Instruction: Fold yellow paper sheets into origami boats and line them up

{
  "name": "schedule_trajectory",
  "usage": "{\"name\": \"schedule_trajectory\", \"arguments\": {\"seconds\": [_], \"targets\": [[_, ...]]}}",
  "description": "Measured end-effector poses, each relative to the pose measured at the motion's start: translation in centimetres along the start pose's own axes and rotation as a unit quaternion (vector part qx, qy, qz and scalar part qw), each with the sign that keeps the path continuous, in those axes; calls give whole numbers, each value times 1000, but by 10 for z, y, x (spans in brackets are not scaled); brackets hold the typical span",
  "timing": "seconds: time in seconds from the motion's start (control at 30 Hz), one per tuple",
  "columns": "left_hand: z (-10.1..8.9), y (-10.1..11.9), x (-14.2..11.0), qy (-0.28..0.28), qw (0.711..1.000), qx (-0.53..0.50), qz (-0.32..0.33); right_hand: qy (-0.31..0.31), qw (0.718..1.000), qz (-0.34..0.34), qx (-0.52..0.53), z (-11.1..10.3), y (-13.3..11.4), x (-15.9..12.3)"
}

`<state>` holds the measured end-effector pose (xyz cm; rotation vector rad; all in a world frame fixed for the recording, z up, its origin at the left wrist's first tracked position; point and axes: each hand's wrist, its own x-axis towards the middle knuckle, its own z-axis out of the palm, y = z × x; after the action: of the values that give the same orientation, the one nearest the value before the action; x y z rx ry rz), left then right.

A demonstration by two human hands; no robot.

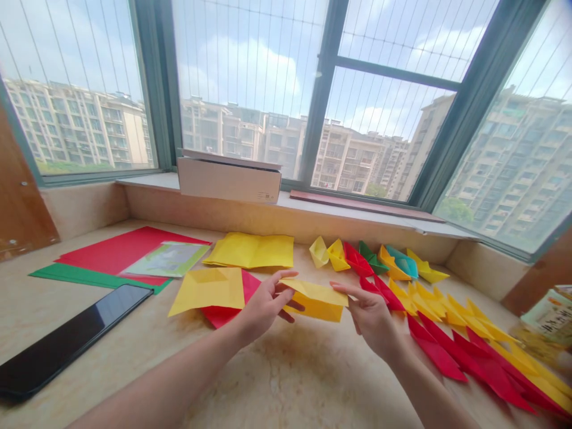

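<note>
Between my two hands, a folded sheet of yellow paper is held up above the stone counter, its layers slightly apart. My left hand grips its left end, thumb and fingers around the edge. At the right end, my right hand pinches the corner between thumb and forefinger. Just left of my left hand lies a creased yellow sheet, partly over a red sheet. Behind the hands rests a stack of folded yellow paper.
Folded paper boats in several colours line the back right. Rows of red and yellow folded pieces stretch toward the right front. At left are red sheets, green sheets, a clear packet and a phone. A box stands on the sill.
</note>
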<state>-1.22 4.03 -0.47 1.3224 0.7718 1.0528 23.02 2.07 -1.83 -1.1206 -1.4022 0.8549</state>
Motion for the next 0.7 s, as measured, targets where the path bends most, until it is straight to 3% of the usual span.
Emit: {"name": "schedule_trajectory", "arguments": {"seconds": [0.27,0.43,0.7], "targets": [[-2,-3,-1,-34,999,2,8,-20,997,-55,53,0,-5,-1],[-3,-11,-1,-63,996,4,59,-40,996,-77,28,0,-13,-3],[-1,-3,-3,-51,984,89,148,31,994,-107,2,4,-17,-7]]}}
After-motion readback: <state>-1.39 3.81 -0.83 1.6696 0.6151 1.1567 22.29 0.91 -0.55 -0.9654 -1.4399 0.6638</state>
